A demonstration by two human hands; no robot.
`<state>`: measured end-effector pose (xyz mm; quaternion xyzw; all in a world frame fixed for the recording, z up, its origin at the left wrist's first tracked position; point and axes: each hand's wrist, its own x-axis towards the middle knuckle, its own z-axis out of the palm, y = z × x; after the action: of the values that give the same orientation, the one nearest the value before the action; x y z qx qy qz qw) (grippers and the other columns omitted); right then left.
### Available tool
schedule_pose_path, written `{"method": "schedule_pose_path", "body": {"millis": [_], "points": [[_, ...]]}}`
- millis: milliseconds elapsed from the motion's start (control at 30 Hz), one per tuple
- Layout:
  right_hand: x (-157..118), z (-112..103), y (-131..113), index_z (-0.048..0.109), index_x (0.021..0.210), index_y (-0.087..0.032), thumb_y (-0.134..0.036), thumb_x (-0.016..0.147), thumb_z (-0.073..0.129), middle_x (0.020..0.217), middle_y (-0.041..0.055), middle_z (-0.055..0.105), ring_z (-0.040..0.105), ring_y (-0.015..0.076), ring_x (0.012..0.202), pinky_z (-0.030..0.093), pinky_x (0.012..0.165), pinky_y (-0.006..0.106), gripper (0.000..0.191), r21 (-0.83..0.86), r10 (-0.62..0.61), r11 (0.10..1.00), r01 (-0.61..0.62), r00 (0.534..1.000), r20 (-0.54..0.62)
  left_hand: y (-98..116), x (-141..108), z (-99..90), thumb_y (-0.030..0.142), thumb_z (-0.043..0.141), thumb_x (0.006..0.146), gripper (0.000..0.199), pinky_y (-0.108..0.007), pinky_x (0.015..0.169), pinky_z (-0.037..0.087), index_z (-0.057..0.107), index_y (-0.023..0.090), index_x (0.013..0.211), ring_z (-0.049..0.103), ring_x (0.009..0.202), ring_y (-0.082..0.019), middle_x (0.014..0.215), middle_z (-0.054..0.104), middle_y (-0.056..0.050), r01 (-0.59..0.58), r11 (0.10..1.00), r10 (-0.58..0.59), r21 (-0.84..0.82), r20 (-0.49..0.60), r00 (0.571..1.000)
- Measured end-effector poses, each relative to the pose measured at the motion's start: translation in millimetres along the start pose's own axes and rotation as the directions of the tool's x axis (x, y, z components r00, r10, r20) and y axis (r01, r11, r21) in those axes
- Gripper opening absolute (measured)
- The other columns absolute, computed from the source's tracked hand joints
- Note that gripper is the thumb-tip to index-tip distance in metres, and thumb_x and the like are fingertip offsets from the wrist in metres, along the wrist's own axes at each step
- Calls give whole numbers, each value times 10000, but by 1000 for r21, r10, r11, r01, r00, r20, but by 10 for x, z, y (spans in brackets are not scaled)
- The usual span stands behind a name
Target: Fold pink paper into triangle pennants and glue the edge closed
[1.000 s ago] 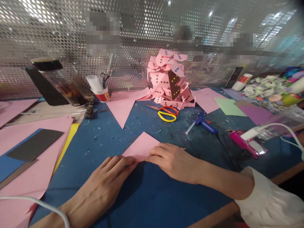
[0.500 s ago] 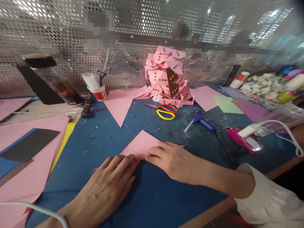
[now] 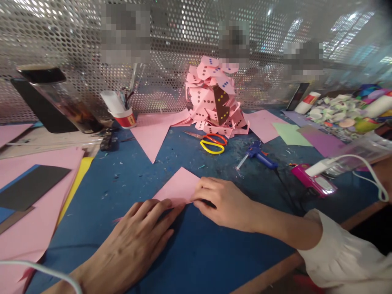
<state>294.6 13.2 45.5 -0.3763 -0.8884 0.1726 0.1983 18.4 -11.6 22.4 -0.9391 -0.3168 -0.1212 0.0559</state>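
Observation:
A sheet of pink paper (image 3: pixel 177 185) lies on the blue tabletop, one corner pointing away from me and its near edge straight, apparently folded. My left hand (image 3: pixel 143 232) holds that near edge down with bent fingers; its thumb rests apart on the table. At the right side of the sheet, my right hand (image 3: pixel 225 202) is closed, thumb and forefinger pinching the near right edge. Both hands hide parts of the paper. Beyond it lie scissors (image 3: pixel 212 147) with red and yellow handles and a blue glue gun (image 3: pixel 260 157).
A pile of dotted pink paper pieces (image 3: pixel 203 98) stands at the back. Pink sheets (image 3: pixel 33 245) cover the left side. A paper cup (image 3: pixel 122 118) and a dark-lidded bottle (image 3: pixel 73 106) stand behind. A magenta device (image 3: pixel 315 181) with a white cable lies right.
My right hand has slid a little along the edge to the right, away from my left fingers, its thumb and forefinger now farther from the middle. My left hand stays nearly in place.

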Motion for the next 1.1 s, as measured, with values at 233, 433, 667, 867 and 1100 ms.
{"method": "schedule_pose_path", "body": {"millis": [233, 433, 667, 867, 1100], "points": [[83, 191, 25, 662, 955, -198, -209, 962, 663, 1035, 43, 668, 586, 207, 1036, 459, 924, 347, 13, 23, 123, 992, -122, 989, -87, 7, 23, 36, 287, 492, 1060, 482, -390, 925, 459, 477, 268, 1542, 551, 1053, -224, 1277, 638, -56, 21, 1000, -21, -23, 4, 1000], [91, 167, 26, 617, 900, -208, -113, 890, 632, 959, 22, 646, 538, 203, 966, 391, 880, 354, 96, -23, 131, 991, -133, 989, -70, 17, 62, 5, 261, 472, 1062, 492, -380, 922, 455, 463, 254, 1555, 546, 1052, -226, 1277, 644, -60, 12, 1000, -12, -16, -25, 1000], [94, 130, 41, 569, 869, -206, -92, 843, 624, 936, 3, 654, 533, 190, 929, 353, 832, 344, 129, -53, 137, 989, -139, 990, -43, 8, 83, -22, 291, 442, 1073, 427, -369, 898, 459, 547, 245, 1485, 552, 1035, -226, 1259, 657, -63, -7, 1000, 7, -8, -36, 999], [69, 77, 60, 567, 860, -204, -85, 836, 611, 922, 3, 651, 531, 185, 917, 339, 814, 342, 130, -72, 158, 985, -159, 987, -27, 4, 71, -22, 291, 443, 1074, 503, -370, 909, 459, 435, 244, 1575, 557, 1059, -230, 1277, 654, -67, -12, 1000, 12, 1, -37, 999], [27, -2, 109, 549, 852, -207, -76, 827, 599, 932, 1, 640, 529, 178, 914, 349, 802, 331, 142, -74, 188, 980, -187, 982, 3, 4, 67, -40, 300, 434, 1077, 483, -392, 914, 449, 463, 263, 1558, 562, 1080, -251, 1283, 649, -70, -27, 999, 28, 17, -22, 999]]}}
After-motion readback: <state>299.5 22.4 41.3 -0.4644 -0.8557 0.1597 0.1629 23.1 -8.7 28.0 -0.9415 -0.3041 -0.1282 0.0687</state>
